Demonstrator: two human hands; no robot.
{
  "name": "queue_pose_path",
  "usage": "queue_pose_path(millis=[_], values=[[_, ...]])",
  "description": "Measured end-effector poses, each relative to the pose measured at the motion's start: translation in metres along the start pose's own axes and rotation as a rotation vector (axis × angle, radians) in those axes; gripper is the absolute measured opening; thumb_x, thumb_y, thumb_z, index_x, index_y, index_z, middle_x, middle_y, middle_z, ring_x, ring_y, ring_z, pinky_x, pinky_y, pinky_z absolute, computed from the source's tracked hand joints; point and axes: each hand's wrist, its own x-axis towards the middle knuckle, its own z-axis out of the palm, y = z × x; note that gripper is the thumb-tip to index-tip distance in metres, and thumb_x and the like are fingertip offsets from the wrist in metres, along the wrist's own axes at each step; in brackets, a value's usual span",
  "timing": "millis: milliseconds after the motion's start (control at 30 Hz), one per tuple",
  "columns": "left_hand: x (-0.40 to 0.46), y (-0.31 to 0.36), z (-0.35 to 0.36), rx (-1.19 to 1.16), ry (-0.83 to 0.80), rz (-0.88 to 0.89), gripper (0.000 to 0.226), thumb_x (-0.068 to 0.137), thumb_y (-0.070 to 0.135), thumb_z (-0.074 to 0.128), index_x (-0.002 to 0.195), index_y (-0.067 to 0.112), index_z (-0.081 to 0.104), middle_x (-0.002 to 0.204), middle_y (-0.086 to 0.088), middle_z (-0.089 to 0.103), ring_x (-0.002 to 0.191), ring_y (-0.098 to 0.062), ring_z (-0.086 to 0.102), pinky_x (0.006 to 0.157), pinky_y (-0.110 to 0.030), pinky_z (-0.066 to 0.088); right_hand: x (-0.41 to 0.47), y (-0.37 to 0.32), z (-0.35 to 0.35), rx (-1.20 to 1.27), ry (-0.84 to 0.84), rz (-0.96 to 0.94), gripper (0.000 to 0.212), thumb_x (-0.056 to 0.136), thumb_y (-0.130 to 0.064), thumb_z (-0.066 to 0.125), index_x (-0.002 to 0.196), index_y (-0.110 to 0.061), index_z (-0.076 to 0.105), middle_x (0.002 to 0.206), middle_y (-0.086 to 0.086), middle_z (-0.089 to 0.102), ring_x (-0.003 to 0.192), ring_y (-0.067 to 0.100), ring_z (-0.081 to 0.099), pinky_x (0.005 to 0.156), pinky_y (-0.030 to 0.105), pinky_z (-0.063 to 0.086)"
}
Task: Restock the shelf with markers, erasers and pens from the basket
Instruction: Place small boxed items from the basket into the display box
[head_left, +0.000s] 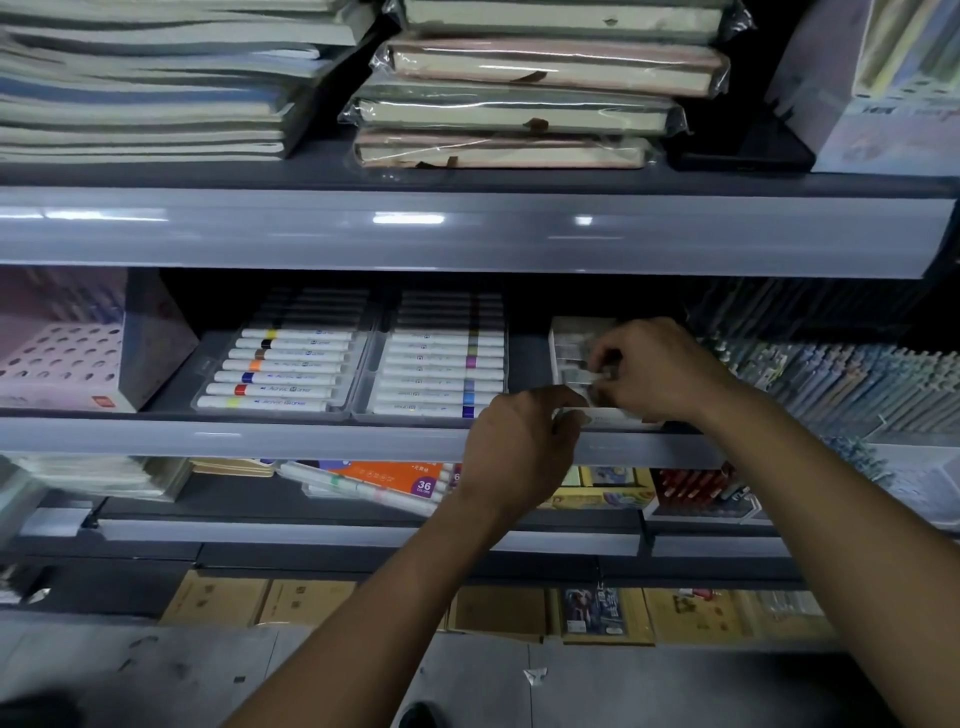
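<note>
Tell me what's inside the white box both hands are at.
The white box holds rows of small pale packets, probably erasers. The right hand pinches one packet; the left hand and right hand cover the box's front and right part.

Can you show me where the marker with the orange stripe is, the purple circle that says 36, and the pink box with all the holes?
Orange marker (283, 366): head view, on its white barrel.
Purple circle (424, 486): head view, on the number 36.
Pink box (62, 358): head view, on its holed top.
</note>
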Motion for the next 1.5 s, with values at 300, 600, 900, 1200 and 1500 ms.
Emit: queue_pose_path(millis=[300, 600, 900, 1200, 1500], values=[[0.0, 0.002, -0.001, 0.03, -0.025, 0.036, 0.023, 0.109, 0.029, 0.056, 0.123, 0.024, 0.074, 0.091, -0.005, 0.078, 0.073, -0.02, 0.07, 0.061, -0.025, 0.045, 0.005, -0.006, 0.012, 0.093, 0.074, 0.05, 0.018, 0.086, -0.021, 0.084, 0.103, -0.025, 0.082, 0.11, -0.004, 0.077, 0.086, 0.003, 0.06, 0.084, 0.016, 0.042], [0.001, 0.002, -0.003, 0.038, -0.053, 0.02, 0.023, 0.108, 0.029, 0.055, 0.123, 0.028, 0.073, 0.096, -0.004, 0.078, 0.078, -0.02, 0.069, 0.061, -0.026, 0.044, 0.002, -0.016, 0.012, 0.067, 0.106, 0.127, 0.021, 0.085, -0.013, 0.076, 0.073, -0.03, 0.077, 0.083, -0.012, 0.075, 0.078, 0.013, 0.07, 0.065, 0.024, 0.052], [0.001, -0.004, -0.003, -0.216, -0.081, -0.063, 0.017, 0.105, 0.022, 0.055, 0.108, 0.024, 0.071, 0.078, 0.002, 0.071, 0.056, -0.012, 0.061, 0.051, -0.028, 0.05, -0.003, -0.014, 0.014, 0.125, 0.161, 0.039, 0.016, 0.092, -0.02, 0.075, 0.078, -0.027, 0.077, 0.074, -0.016, 0.065, 0.075, 0.006, 0.062, 0.068, 0.016, 0.042], [0.015, 0.004, -0.026, -1.317, -0.116, -0.436, 0.026, 0.109, -0.002, 0.038, 0.123, 0.001, 0.06, 0.115, -0.016, 0.078, 0.099, -0.034, 0.077, 0.083, -0.041, 0.064, -0.021, -0.012, 0.01, 0.245, 0.315, -0.014, 0.009, 0.091, -0.016, 0.072, 0.095, -0.022, 0.079, 0.099, -0.003, 0.073, 0.09, 0.016, 0.067, 0.085, 0.032, 0.057], [0.019, 0.002, -0.034, -1.352, -0.024, -0.395, 0.008, 0.094, 0.002, 0.07, 0.098, 0.007, 0.067, 0.087, -0.008, 0.076, 0.083, -0.017, 0.075, 0.075, -0.027, 0.062, -0.039, -0.023, 0.005, 0.473, 0.344, -0.063, 0.013, 0.095, -0.016, 0.07, 0.092, -0.026, 0.079, 0.095, -0.014, 0.074, 0.089, 0.0, 0.068, 0.081, 0.021, 0.055]])
